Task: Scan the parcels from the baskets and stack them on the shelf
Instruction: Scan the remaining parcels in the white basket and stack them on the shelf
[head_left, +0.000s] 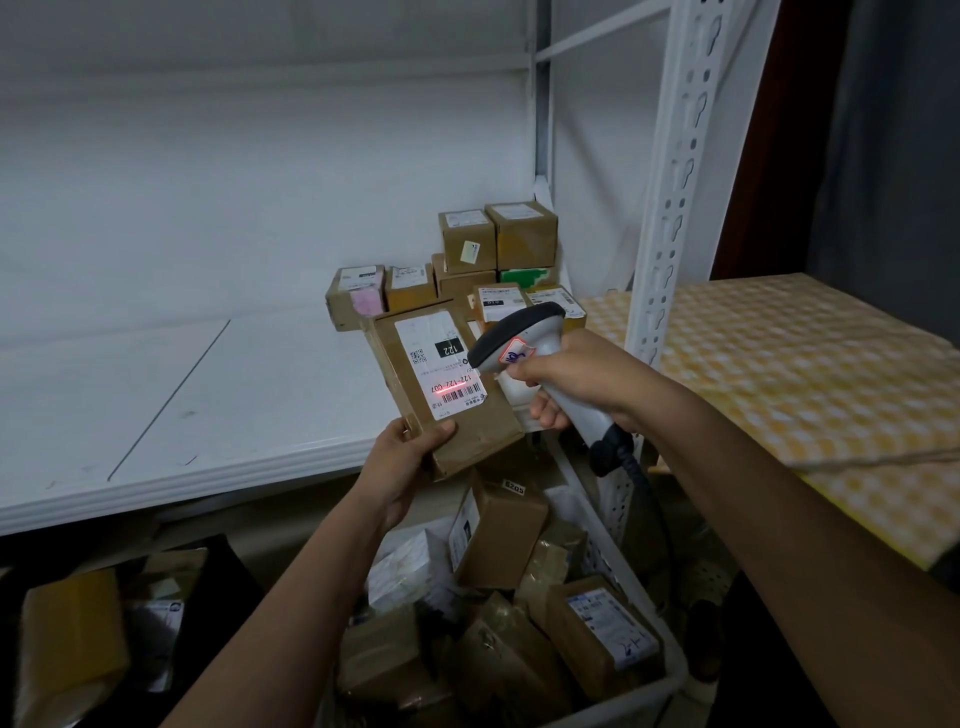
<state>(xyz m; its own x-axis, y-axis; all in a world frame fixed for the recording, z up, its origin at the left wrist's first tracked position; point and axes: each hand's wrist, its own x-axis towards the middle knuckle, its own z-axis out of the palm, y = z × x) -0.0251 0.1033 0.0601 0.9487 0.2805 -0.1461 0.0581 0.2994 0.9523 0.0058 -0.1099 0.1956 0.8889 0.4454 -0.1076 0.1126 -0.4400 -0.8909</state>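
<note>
parcel (447, 384) being gripped at its lower corner by left hand (402, 470), label tilted up over basket (644, 691) so right hand (576, 384), curling round scanner (524, 338), is laying the red line across its barcode, stacked parcels (493, 244) waiting on shelf (208, 395) behind.

We count nine parcels stacked on the white shelf (218, 395), all in its back right corner: seven brown boxes, one green-and-white (527, 275), one with a pink patch (357, 295). One parcel (447, 384) is in hand above the shelf's front edge, one scanner (524, 343) right of it. Two hands. Below the shelf, one white basket (623, 691) with roughly eight parcels; exact count unclear.
</note>
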